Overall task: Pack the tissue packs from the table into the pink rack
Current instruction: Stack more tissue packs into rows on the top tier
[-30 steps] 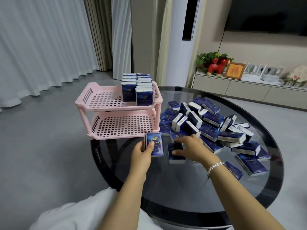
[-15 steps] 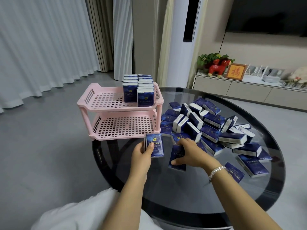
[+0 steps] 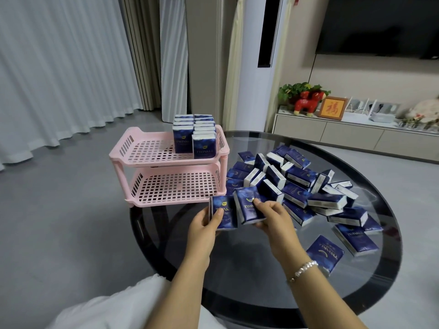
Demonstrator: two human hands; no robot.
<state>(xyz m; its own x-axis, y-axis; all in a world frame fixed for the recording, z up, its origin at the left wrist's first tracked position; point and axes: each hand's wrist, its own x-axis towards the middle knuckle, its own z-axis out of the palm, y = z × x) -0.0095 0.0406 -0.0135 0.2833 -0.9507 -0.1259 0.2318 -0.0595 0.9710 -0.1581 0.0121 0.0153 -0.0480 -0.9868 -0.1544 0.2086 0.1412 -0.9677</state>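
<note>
A two-tier pink rack (image 3: 133, 153) stands at the left edge of the round dark glass table (image 3: 261, 281). Two rows of blue tissue packs (image 3: 193, 136) stand upright at the right end of its top tier; the lower tier holds nothing. My left hand (image 3: 204, 222) grips one blue tissue pack (image 3: 224, 214) upright in front of the rack. My right hand (image 3: 273, 217) holds a second blue pack (image 3: 247, 205), lifted off the table and tilted, right beside the first. A heap of loose blue packs (image 3: 299, 184) lies right of the rack.
Single packs lie apart at the near right of the table (image 3: 325, 254) (image 3: 355, 238). Grey floor and white curtains are to the left. A low cabinet (image 3: 351, 134) with ornaments stands behind the table, under a wall screen.
My right hand has picked its pack up off the glass and brought it left, next to the pack in my left hand. The left hand has barely moved.
</note>
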